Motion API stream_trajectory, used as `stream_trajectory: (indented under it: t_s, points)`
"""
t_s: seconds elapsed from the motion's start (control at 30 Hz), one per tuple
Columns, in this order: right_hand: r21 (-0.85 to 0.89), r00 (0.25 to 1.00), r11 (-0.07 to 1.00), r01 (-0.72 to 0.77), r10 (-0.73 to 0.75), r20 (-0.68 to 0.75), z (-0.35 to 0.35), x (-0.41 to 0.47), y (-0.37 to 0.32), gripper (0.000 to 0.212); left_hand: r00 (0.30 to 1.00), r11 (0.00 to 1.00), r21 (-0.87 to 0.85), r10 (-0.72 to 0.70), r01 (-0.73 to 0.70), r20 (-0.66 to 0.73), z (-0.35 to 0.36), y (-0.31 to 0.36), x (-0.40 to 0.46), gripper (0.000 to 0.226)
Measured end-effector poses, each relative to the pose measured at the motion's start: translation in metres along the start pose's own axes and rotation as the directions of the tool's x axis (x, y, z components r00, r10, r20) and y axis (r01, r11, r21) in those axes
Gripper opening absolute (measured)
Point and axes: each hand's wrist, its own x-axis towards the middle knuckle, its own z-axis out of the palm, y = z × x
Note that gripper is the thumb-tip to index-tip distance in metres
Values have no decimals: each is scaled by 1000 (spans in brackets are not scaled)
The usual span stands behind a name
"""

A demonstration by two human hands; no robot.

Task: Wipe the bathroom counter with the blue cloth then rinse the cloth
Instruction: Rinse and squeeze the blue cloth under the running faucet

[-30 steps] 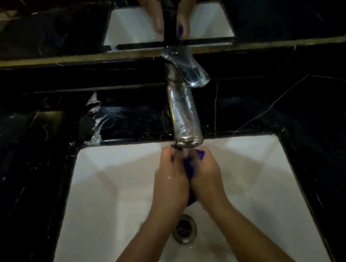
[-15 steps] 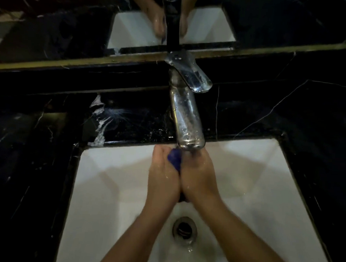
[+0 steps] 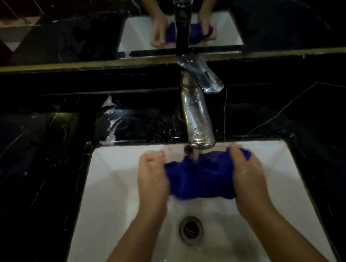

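Both hands — left hand (image 3: 153, 175), right hand (image 3: 247, 176) — are gripping the blue cloth (image 3: 200, 178) ends under the faucet (image 3: 198, 122); likely soaked, limp, heavy — hold bunched edges.

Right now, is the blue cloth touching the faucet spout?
Apart. The head view shows the blue cloth stretched between both hands below the faucet spout, with a short stream of water crossing the gap.
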Motion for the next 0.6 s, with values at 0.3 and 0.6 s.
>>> stream_trajectory:
  t_s: [0.3, 0.6]
  points:
    - [-120, 912, 958, 261, -204, 356, -9, -34, -16, 43, 943, 997, -74, 10, 16, 334, -4, 23, -36, 40]
    - [-202, 876, 867, 456, -398, 273, -7, -36, 2, 34, 908, 852, -411, -157, 323, 388, -8, 12, -17, 50]
